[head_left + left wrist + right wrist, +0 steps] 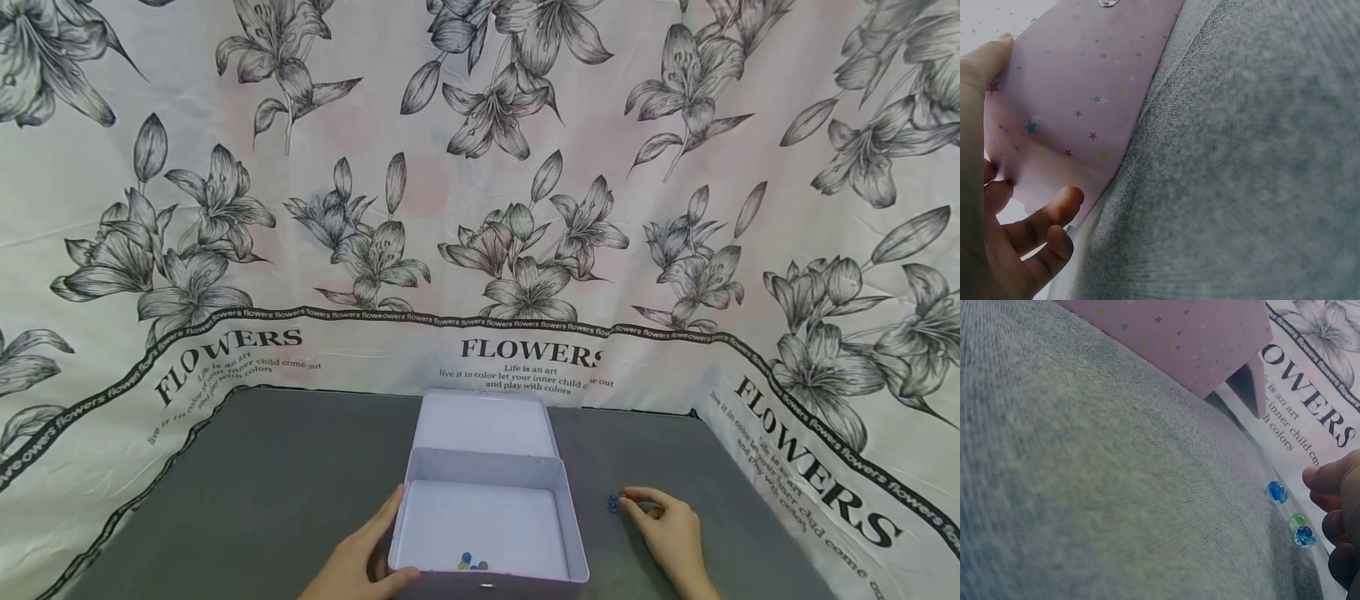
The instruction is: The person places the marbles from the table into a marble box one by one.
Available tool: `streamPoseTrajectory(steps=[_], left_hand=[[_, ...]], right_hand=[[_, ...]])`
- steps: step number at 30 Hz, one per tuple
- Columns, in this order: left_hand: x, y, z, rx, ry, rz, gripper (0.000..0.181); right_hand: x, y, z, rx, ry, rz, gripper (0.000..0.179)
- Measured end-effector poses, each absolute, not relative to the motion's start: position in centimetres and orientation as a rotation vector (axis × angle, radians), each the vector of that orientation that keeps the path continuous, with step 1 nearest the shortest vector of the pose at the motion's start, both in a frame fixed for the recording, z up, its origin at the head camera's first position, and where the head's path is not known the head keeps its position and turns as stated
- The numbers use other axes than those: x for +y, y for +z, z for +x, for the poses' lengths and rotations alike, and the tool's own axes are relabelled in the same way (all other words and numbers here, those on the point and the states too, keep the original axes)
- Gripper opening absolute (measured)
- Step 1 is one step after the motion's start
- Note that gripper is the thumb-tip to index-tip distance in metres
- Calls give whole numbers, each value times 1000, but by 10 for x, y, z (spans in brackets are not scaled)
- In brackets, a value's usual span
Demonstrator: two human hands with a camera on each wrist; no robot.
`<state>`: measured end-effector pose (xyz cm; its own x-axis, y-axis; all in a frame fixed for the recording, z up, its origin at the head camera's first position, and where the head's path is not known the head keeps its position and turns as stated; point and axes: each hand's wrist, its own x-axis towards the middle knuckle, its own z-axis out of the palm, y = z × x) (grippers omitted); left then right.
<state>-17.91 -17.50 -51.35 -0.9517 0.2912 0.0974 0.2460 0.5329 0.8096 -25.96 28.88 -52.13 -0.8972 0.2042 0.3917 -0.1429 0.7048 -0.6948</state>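
Observation:
A hinged box (487, 525), white inside and pink with small stars outside, stands with its lid (483, 425) tipped back. My left hand (363, 550) grips the box's front left corner; in the left wrist view its thumb lies against the starred front (1085, 81) while two fingers stick out below. Several small marbles (467, 557) lie inside near the front wall. To the right of the box, a blue marble (1277, 492), a green one (1298, 521) and another blue one (1304, 537) rest on the cloth. My right hand (667, 529) is beside them, fingers loosely bent, with nothing visible between them.
Dark grey cloth (285, 483) covers the table. White fabric printed with flowers and lettering (525, 350) hangs behind and along both sides. A metal clasp (487, 585) sits on the box's front.

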Motion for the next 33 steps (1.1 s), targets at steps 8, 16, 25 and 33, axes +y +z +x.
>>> streamPoseTrajectory(steps=[8, 16, 25, 33], left_hand=[[-175, -512, -178, 2711, 1411, 457, 106], [-179, -511, -174, 2752, 1394, 428, 106], [-178, -511, -174, 2691, 1442, 416, 106], [-174, -512, -177, 2728, 1419, 487, 105]], right_hand=[[280, -516, -260, -2413, 1062, -16, 12], [267, -509, -267, -2397, 1131, 35, 10], [250, -497, -274, -2362, 1201, 72, 10], [227, -485, -277, -2308, 1268, 132, 8]])
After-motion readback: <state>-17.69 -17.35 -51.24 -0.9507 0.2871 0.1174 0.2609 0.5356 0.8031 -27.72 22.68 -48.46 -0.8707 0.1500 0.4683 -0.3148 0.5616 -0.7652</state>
